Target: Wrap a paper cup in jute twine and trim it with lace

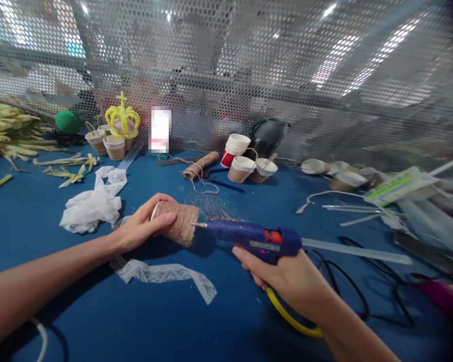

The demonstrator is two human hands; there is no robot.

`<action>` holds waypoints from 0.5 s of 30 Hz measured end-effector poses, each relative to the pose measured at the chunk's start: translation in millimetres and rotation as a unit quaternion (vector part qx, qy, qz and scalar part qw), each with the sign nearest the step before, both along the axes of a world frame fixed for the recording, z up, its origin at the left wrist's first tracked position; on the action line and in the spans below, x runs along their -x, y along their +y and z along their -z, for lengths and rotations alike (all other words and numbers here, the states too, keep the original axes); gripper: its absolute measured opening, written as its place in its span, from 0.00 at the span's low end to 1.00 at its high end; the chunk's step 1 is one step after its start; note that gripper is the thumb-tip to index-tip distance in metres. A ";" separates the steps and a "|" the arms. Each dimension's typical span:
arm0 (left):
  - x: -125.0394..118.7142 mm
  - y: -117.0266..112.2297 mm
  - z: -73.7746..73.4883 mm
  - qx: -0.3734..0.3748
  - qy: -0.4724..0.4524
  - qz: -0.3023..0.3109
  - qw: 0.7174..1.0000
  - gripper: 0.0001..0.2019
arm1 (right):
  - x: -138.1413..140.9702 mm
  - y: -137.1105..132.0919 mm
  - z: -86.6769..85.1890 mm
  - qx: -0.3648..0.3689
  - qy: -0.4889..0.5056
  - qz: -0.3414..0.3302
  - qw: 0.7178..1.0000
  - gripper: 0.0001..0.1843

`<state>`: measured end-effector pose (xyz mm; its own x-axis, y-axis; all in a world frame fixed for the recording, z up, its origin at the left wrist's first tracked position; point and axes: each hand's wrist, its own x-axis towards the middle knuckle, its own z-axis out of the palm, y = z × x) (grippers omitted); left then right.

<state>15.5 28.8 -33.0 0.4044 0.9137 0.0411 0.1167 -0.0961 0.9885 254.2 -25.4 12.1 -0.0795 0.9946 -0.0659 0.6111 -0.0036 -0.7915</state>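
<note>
My left hand (145, 221) is closed around a twine-wrapped cup (179, 226) lying on its side above the table. In my right hand (275, 274) is a blue glue gun (245, 236), its metal nozzle pointing left at the cup's wrapped end and seeming to touch it. A clear glue stick (355, 251) sticks out of the gun's back, and a small red light shows on its body. White lace ribbon (166, 272) trails under my left wrist, with a heap of it (92, 208) to the left. My right fingertips are partly hidden below the gun.
Behind stand small twine-covered cups (241, 169), stacked paper cups (237, 146), a twine roll (202, 165) and a yellow crown (123, 118). A perforated metal panel (211, 60) closes off the back. Black cable (347, 286) and glue sticks (357, 208) lie at right.
</note>
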 end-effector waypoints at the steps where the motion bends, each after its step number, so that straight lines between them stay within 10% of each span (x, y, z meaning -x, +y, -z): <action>1: -0.1 -0.8 -0.8 -0.002 0.004 0.004 1.000 0.17 | -1.5 1.1 0.6 -0.003 -0.005 0.000 1.000 0.18; 15: -2.2 -1.1 -1.1 0.001 0.004 -0.005 1.000 0.17 | 1.6 -2.4 -0.5 0.009 0.009 -0.012 1.000 0.17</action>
